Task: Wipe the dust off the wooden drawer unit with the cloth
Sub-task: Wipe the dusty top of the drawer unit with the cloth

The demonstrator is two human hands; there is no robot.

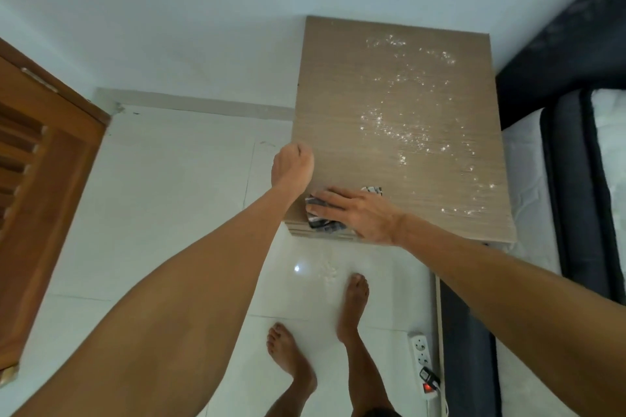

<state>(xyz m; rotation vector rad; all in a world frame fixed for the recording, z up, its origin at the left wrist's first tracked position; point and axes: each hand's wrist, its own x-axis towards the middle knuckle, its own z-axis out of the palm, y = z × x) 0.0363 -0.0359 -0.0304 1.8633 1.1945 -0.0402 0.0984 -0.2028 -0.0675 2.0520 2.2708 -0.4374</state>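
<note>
Head camera: the wooden drawer unit [389,105] stood against the white wall [203,10], just beside the dark bed [572,179]; its top was speckled with white dust [403,135], thickest down the middle and towards the right. And there was the cloth [320,225], a grey checked one, lying at the near left corner of that top; the right hand [359,211] lay flat on it, fingers [330,196] straight and close together, pressing it down and pointing left. The left hand [293,162] sat at the unit's left edge, its fingers curled into a fist with nothing showing in it. Down below, two bare feet [288,352] stood on the white tiled floor [152,213]; a power strip [421,355] lay on the floor beside the bed; a brown wooden door [44,162] filled the left side.
</note>
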